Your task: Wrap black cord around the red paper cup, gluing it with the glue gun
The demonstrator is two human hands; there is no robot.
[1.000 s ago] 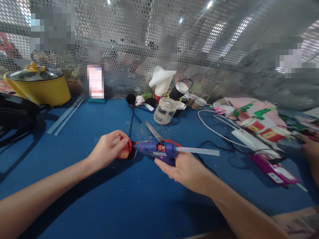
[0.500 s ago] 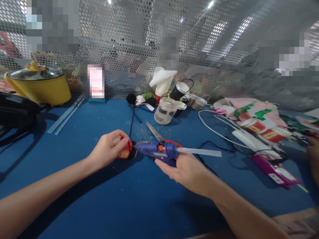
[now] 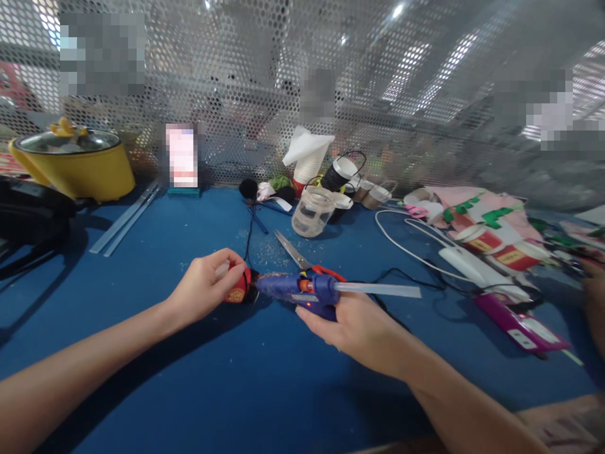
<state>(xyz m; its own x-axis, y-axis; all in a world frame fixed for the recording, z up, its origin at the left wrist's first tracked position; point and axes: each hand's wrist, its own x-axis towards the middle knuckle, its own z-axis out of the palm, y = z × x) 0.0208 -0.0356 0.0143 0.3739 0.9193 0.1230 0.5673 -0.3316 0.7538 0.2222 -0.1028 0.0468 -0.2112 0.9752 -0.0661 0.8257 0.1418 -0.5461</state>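
My left hand point(image 3: 211, 282) is closed around a small red paper cup point(image 3: 237, 291) with gold print, lying on its side. Black yarn point(image 3: 249, 243) covers the cup's right end and trails back to a black ball of yarn point(image 3: 248, 188). In my right hand point(image 3: 352, 323) is a blue hot glue gun point(image 3: 295, 291), its small light glowing red. A clear glue stick point(image 3: 378, 289) pokes out of the gun's rear. The gun's nozzle is at the yarn-covered end of the cup; whether it touches cannot be made out. Scissors point(image 3: 293, 250) with red handles lie just behind the gun.
A clear plastic jar point(image 3: 312, 214) stands behind the scissors, near yarn-wrapped cups point(image 3: 339, 173). Loose glue sticks point(image 3: 125, 221) and a yellow pot point(image 3: 78, 167) are at left. On the right lie a white power strip point(image 3: 482, 272), cords and a purple box point(image 3: 520, 323). Another person's hand point(image 3: 594, 284) shows at the right edge.
The glue gun and my right hand have shifted very slightly to the right and down. My left hand keeps its hold on the cup.
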